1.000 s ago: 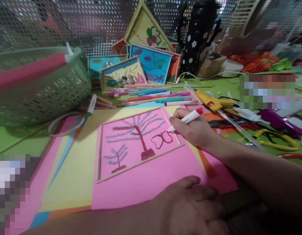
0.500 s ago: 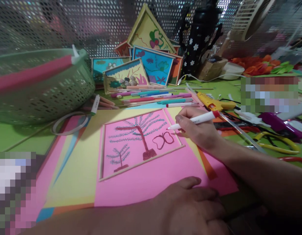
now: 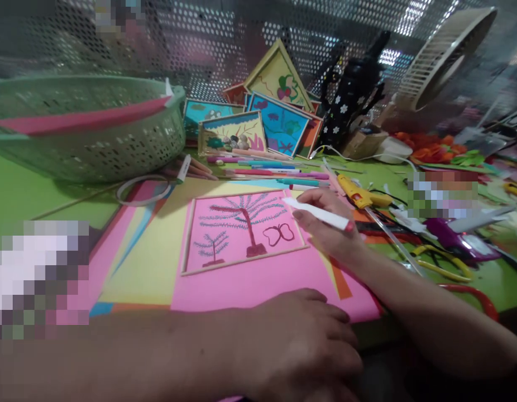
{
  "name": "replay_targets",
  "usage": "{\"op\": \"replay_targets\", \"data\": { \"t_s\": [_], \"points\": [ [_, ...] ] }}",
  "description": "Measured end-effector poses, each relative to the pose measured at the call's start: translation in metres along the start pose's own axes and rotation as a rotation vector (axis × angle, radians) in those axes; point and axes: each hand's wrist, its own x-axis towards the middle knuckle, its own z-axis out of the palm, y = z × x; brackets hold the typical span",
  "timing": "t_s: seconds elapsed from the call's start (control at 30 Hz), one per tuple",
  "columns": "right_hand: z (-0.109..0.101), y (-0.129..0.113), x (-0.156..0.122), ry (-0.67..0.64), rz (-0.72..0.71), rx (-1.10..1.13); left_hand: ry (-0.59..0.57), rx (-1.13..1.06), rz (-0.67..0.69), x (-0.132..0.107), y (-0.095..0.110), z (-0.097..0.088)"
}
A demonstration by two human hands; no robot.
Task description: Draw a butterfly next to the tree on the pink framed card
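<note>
My right hand (image 3: 331, 231) grips a white marker with a red end (image 3: 319, 213), lifted just off the right edge of a pink drawing (image 3: 245, 231). The drawing shows two blue-branched trees and a red butterfly outline, framed by thin wooden sticks. It lies on a pink paper sheet (image 3: 262, 282) over yellow paper (image 3: 158, 251). My left hand (image 3: 302, 346) rests palm down at the near edge of the pink sheet, holding nothing.
A green perforated basket (image 3: 91, 139) stands at the left. Several markers (image 3: 275, 170) lie behind the drawing, with framed pictures (image 3: 258, 120) leaning on a mesh wall. A yellow glue gun (image 3: 361, 195), scissors (image 3: 446, 262) and a fan (image 3: 443, 53) are at the right.
My right hand lifted the marker tip off the butterfly and tilted it up to the left. The camera view shifted, so everything slid right and up.
</note>
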Motion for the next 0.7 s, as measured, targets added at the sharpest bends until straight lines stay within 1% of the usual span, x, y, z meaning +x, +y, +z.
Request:
{"op": "replay_targets", "data": {
  "t_s": [0.1, 0.23, 0.3, 0.37, 0.5, 0.6, 0.7],
  "points": [
    [0.0, -0.001, -0.004, 0.002, -0.016, 0.041, 0.064, -0.04, 0.022, 0.004, 0.001, 0.0],
    [0.0, -0.008, -0.005, 0.018, -0.049, 0.012, 0.18, -0.124, -0.025, 0.004, 0.0, 0.0],
    [-0.001, -0.011, -0.006, -0.005, -0.055, -0.036, 0.196, -0.144, -0.054, 0.002, 0.0, -0.002],
    [-0.001, -0.013, -0.007, -0.023, -0.059, -0.07, 0.186, -0.149, -0.076, 0.001, 0.001, -0.003],
    [-0.003, -0.012, -0.008, -0.052, -0.091, -0.096, 0.189, -0.126, -0.114, -0.001, 0.002, -0.004],
    [-0.004, -0.01, -0.009, -0.054, -0.112, -0.106, 0.223, -0.106, -0.104, -0.002, 0.001, -0.002],
    [-0.004, -0.01, -0.01, -0.055, -0.144, -0.101, 0.281, -0.077, -0.107, -0.004, 0.0, 0.003]
  ]
}}
